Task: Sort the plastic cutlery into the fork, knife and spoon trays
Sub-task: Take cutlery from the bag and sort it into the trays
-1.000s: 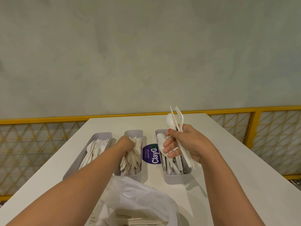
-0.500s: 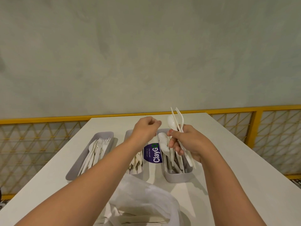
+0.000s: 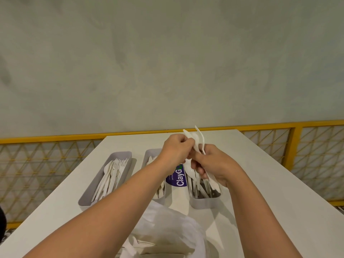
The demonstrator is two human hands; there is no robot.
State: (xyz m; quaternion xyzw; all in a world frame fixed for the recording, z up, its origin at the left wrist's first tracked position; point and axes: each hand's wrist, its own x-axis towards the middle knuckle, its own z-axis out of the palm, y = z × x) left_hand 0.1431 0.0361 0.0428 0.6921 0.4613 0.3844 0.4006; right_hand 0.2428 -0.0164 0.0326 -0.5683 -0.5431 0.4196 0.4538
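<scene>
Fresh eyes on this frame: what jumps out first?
Both hands meet mid-frame above the table: the right hand grips a bundle of white cutlery, and the left hand pinches its upper end. Below, the left tray holds forks, and a purple sticker lies between the middle tray and the right tray. A white plastic bag sits at the near edge.

A white bench [image 3: 260, 183] carries a purple "ClayG" sticker [image 3: 178, 178] and, at its near edge, a crumpled clear bag [image 3: 173, 228]. Behind stand a yellow mesh railing [image 3: 55, 136] and a grey wall [image 3: 167, 62].
</scene>
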